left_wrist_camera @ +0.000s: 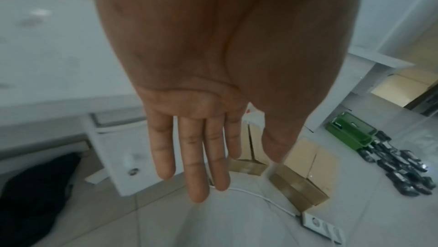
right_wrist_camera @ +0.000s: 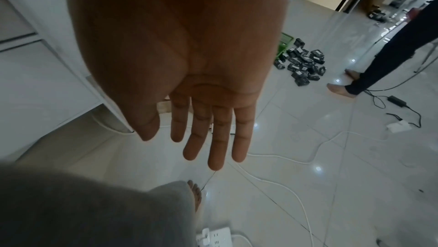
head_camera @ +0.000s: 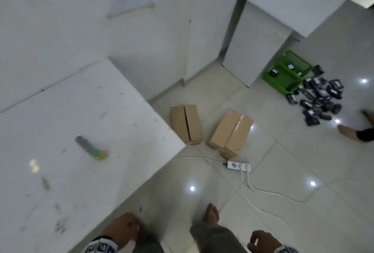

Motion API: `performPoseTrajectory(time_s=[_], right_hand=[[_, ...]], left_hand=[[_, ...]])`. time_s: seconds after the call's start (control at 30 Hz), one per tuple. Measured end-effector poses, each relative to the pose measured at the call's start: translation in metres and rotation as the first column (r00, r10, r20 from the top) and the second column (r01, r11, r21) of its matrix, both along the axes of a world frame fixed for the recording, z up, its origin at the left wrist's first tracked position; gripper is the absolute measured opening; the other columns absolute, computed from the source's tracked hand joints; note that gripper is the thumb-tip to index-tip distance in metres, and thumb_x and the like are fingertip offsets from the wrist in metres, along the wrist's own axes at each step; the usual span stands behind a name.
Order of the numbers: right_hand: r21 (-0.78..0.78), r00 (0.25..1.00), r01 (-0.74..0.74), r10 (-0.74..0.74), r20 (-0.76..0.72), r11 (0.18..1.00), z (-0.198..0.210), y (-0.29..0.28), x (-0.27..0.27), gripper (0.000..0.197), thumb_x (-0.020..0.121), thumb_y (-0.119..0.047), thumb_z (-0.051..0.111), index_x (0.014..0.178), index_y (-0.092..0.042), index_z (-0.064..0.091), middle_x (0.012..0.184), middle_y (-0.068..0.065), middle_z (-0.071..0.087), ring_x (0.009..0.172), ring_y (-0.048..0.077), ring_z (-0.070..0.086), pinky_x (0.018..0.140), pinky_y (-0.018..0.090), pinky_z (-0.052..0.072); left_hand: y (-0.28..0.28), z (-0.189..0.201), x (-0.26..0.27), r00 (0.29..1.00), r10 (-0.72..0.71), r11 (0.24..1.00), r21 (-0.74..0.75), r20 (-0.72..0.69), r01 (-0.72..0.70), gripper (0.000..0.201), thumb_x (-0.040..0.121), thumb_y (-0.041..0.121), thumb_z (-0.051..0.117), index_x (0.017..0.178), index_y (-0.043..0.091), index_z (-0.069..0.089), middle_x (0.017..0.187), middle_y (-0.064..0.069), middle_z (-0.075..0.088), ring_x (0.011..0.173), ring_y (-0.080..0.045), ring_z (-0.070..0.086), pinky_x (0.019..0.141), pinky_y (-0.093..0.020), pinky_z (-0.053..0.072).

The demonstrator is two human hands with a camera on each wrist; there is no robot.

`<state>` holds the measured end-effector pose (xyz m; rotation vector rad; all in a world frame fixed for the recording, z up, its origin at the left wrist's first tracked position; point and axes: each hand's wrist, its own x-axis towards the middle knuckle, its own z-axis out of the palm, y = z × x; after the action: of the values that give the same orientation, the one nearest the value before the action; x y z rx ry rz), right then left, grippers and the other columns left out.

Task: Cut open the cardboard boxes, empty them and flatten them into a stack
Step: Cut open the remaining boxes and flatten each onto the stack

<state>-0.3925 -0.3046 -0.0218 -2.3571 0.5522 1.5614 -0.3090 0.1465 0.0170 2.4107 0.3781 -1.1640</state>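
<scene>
While both hands hang at the person's sides, neither holds anything. The left hand (left_wrist_camera: 213, 86) shows in its wrist view with fingers (left_wrist_camera: 194, 166) straight, slightly parted and pointing down at the tiled floor (head_camera: 273, 192). The right hand (right_wrist_camera: 187, 63) shows likewise in its own wrist view, its fingers (right_wrist_camera: 218, 138) extended and spread, touching nothing. In the head view both hands sit at the bottom edge, blurred, so finger posture cannot be judged there.

Two cardboard boxes (head_camera: 230, 131) lie on the floor well ahead of the hands, apart from both. The nearer-to-table box (head_camera: 185, 124) lies just beside the corner of the white table (head_camera: 91, 111), its top flaps closed with a dark seam between them. The second box carries a strip of glossy tape along its top seam and lies slightly angled, a narrow gap separating the two.

A white power strip (head_camera: 238, 166) lies on the floor between the hands and the taped box, cords trailing from it. On the table, ahead and left of the left hand, rests a grey-handled tool with a green-yellow end (head_camera: 91, 147); its type cannot be confirmed. Further right, beyond the boxes, stand a green crate (head_camera: 287, 73) and a pile of black packaged items (head_camera: 321, 98). Another person's leg (right_wrist_camera: 388, 48) stands near that pile.
</scene>
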Motion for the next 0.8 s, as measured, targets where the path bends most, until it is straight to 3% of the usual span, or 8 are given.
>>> performPoseTrajectory(time_s=[0.13,0.23,0.33,0.4,0.47,0.57,0.7,0.8], right_hand=[[0.016,0.998,0.063,-0.063,-0.005,0.998,-0.009,-0.072,0.026,0.03,0.069,-0.069,0.055,0.074,-0.041,0.045,0.105,-0.01,0.058,0.116,0.009,0.059,0.094,0.02,0.04],[-0.011,0.996,0.08,-0.079,0.052,0.997,-0.018,-0.11,0.063,0.028,0.09,-0.05,0.06,0.073,-0.042,0.039,0.1,-0.006,0.055,0.117,0.014,0.059,0.094,0.021,0.04],[0.026,0.99,0.108,-0.11,0.094,0.994,-0.032,-0.132,0.116,0.027,0.092,-0.041,0.062,0.074,-0.038,0.044,0.093,-0.006,0.058,0.112,0.018,0.063,0.09,0.023,0.042],[0.071,0.98,0.153,-0.161,0.116,0.986,-0.048,-0.147,0.153,0.017,0.092,-0.04,0.064,0.082,-0.034,0.052,0.09,-0.004,0.061,0.108,0.02,0.064,0.086,0.024,0.044],[0.13,0.962,0.2,-0.219,0.162,0.971,-0.07,-0.159,0.191,0.016,0.094,-0.038,0.064,0.104,-0.028,0.056,0.093,-0.002,0.064,0.101,0.02,0.066,0.084,0.025,0.045],[0.176,0.905,0.286,-0.326,0.273,0.942,-0.123,-0.179,0.245,0.046,0.096,-0.034,0.063,0.135,-0.019,0.044,0.103,0.006,0.071,0.095,0.023,0.065,0.084,0.027,0.045],[0.193,0.84,0.411,-0.452,0.299,0.891,-0.224,-0.206,0.298,0.057,0.096,-0.037,0.063,0.142,-0.012,0.04,0.12,0.013,0.069,0.115,0.03,0.062,0.09,0.03,0.045],[0.203,0.823,0.475,-0.514,0.242,0.856,-0.315,-0.22,0.322,0.068,0.095,-0.039,0.065,0.149,-0.011,0.033,0.128,0.014,0.065,0.123,0.03,0.058,0.093,0.03,0.043]], left_hand=[[-0.091,-0.011,0.044,0.99,-0.121,0.991,-0.06,-0.069,0.117,0.042,0.107,0.038,0.046,0.142,0.016,0.048,0.146,-0.006,0.052,0.137,-0.018,0.048,0.104,-0.018,0.034],[-0.148,-0.028,0.069,0.97,-0.187,0.98,-0.091,-0.156,0.175,0.023,0.1,0.047,0.056,0.117,0.03,0.053,0.123,-0.002,0.065,0.123,-0.02,0.059,0.097,-0.022,0.043],[-0.201,-0.062,0.106,0.948,-0.215,0.974,-0.117,-0.235,0.192,0.023,0.096,0.047,0.064,0.105,0.031,0.051,0.109,0.0,0.067,0.111,-0.018,0.064,0.092,-0.021,0.044],[-0.241,-0.085,0.14,0.946,-0.201,0.974,-0.154,-0.253,0.165,0.024,0.094,0.046,0.066,0.106,0.028,0.057,0.105,0.0,0.067,0.094,-0.018,0.064,0.09,-0.024,0.048],[-0.277,-0.118,0.175,0.95,-0.189,0.973,-0.176,-0.25,0.147,0.023,0.093,0.045,0.066,0.104,0.027,0.06,0.1,0.0,0.068,0.086,-0.018,0.063,0.09,-0.028,0.052],[-0.33,-0.177,0.232,0.943,-0.257,0.961,-0.162,-0.211,0.226,0.029,0.096,0.043,0.063,0.113,0.019,0.063,0.116,-0.008,0.068,0.107,-0.026,0.064,0.096,-0.034,0.05],[-0.381,-0.272,0.301,0.936,-0.317,0.947,-0.095,-0.155,0.305,0.027,0.098,0.039,0.059,0.116,0.019,0.063,0.124,-0.008,0.067,0.114,-0.027,0.062,0.096,-0.031,0.049],[-0.4,-0.364,0.342,0.958,-0.271,0.961,-0.079,-0.098,0.264,0.03,0.097,0.039,0.062,0.12,0.021,0.058,0.13,-0.009,0.063,0.115,-0.028,0.06,0.094,-0.031,0.048]])
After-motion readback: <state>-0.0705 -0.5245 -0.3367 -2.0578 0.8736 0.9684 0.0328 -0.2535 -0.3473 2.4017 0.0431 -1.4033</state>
